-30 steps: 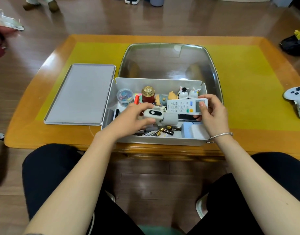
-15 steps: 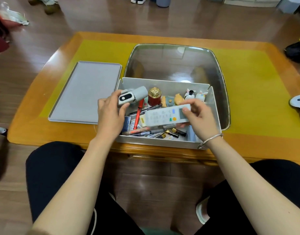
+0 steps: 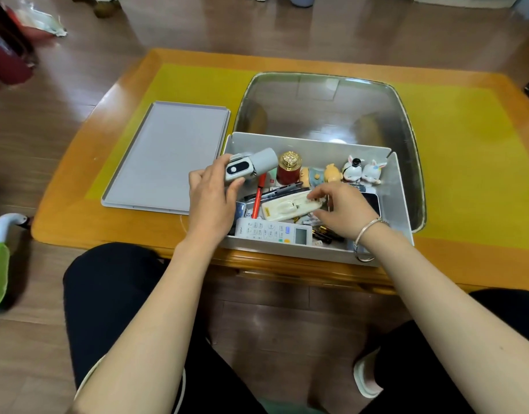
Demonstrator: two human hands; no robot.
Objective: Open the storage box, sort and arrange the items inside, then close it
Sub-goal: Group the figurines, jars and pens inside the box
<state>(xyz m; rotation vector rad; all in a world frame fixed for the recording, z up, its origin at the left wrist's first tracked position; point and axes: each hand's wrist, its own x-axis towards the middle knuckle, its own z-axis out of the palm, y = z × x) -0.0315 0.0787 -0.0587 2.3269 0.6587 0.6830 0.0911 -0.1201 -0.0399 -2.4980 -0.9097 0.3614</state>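
wooden table (image 3: 78, 222): storage box (image 3: 402, 204) is opened, lid (image 3: 167, 156) laid aside; sorting is underway, closing pending. grey device (image 3: 251, 167) is gripped by left hand (image 3: 211, 198); cream remote (image 3: 287, 208) is pinched by right hand (image 3: 344, 209).

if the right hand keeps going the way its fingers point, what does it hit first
The right hand points left across the storage box, fingers already at the cream remote-like device. Past that, probably the red pen, though depth is unclear.

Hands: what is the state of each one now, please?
Left hand: holds the grey device.
Right hand: fingers on the cream remote; grip cannot be told.
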